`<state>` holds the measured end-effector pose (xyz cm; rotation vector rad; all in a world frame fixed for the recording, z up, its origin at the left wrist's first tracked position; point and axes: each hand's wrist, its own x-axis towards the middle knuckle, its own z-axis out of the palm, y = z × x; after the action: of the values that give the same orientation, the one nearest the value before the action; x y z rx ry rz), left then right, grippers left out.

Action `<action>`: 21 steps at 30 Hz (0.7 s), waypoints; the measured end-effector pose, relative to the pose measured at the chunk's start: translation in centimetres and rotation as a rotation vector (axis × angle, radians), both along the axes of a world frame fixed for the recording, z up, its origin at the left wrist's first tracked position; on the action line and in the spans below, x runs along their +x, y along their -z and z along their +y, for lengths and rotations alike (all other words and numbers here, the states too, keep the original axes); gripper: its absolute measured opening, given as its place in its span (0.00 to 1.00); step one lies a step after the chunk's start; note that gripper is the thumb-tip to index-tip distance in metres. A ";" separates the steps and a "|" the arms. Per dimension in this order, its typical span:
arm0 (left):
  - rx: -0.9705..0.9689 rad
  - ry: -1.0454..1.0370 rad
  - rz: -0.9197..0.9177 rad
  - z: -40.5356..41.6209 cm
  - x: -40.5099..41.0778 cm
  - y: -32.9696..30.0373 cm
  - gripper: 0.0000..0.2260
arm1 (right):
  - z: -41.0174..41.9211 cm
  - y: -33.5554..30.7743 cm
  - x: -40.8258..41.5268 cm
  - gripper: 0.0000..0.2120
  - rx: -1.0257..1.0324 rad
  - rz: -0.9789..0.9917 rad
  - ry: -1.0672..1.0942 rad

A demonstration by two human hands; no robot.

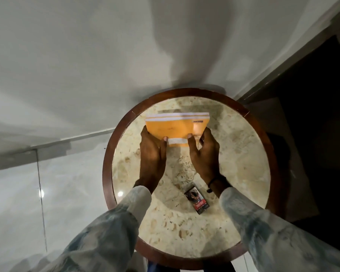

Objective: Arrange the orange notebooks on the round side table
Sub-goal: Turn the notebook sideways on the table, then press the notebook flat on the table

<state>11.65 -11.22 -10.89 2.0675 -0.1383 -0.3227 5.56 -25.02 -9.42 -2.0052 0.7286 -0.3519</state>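
Observation:
A stack of orange notebooks (176,127) stands on its edge at the far side of the round side table (243,163), white page edges showing on top. My left hand (152,154) grips the stack's left side with the thumb on the front cover. My right hand (204,154) grips the right side the same way. A white label strip runs along the bottom of the front cover between my thumbs.
A small dark printed box (197,199) lies on the marble top near my right wrist. The table has a dark wooden rim (107,173). White wall stands behind, pale glossy floor at left, a dark opening at right.

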 end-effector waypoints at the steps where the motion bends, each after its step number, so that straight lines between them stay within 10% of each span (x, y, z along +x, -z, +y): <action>1: -0.010 0.003 -0.019 -0.1 0.2 0.1 0.25 | -0.3 -0.1 0.3 0.15 -0.014 0.020 -0.008; 8: 0.336 -0.082 0.139 -0.4 3.3 1.5 0.23 | -1.7 0.9 4.9 0.14 -0.031 0.520 -0.038; 15: 0.613 -0.057 0.153 -1.0 4.0 1.7 0.34 | -2.4 1.1 5.1 0.17 -0.101 0.556 -0.030; 21: 0.691 0.447 -0.115 -3.0 4.1 2.4 0.35 | -0.5 -0.6 -4.4 0.23 -0.213 0.566 -0.251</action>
<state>15.76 -14.19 -13.27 2.7324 -0.6388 -0.5836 1.20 -25.52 -8.84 -2.3968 0.7882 0.3149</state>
